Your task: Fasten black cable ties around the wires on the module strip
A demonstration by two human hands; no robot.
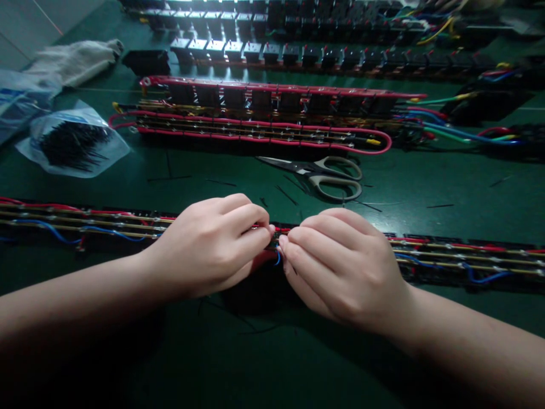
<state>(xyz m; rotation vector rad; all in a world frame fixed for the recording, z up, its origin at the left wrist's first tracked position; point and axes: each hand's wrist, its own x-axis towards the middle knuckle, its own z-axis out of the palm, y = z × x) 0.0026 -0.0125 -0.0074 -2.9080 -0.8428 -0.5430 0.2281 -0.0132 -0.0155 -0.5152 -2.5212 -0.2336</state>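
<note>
A long black socket strip [460, 258] with brass rails and red and blue wires lies across the green table in front of me. My left hand [213, 250] and my right hand [340, 264] meet over its middle, fingers curled and pinched together. Between the fingertips shows a short loop of blue wire [277, 258] and a bit of red wire. Both hands press on the strip's wiring; what exactly each pinches is hidden by the fingers.
Scissors [323, 173] lie just beyond my hands. A second wired strip [264, 116] with a red wire loop sits farther back, more strips behind it. A clear bag of black cable ties [72, 142] and a white glove [76, 59] are at the left. Cut tie ends litter the mat.
</note>
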